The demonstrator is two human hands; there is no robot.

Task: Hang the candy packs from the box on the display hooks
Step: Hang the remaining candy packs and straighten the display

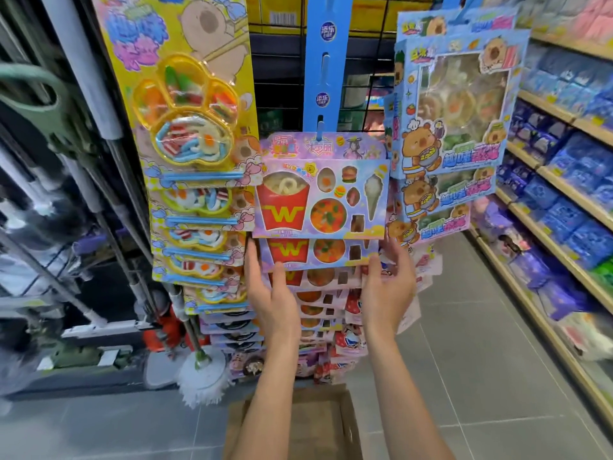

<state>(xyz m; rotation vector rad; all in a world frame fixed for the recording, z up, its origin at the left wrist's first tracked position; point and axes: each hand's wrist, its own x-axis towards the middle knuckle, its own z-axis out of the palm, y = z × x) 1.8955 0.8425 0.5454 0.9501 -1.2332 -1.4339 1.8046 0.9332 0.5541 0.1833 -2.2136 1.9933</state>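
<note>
A pink candy pack [320, 190] with a red "W" fries carton hangs from a hook on the blue hanging strip [326, 61]. Several packs of the same kind hang below it in an overlapping column [318, 280]. My left hand [268, 287] is raised with straight fingers at the left edge of the second pack, and my right hand [386, 287] is raised at its right edge. Both touch or nearly touch the packs and neither curls round one. The brown cardboard box [345, 423] stands open on the floor below my forearms, its inside largely hidden.
A column of yellow paw-tray candy cards [185, 127] hangs on the left, and blue capybara candy boxes [461, 104] hang on the right. Mops [202, 373] and poles lean at the left. Store shelves [564, 200] with blue packs line the right side of the grey tiled aisle.
</note>
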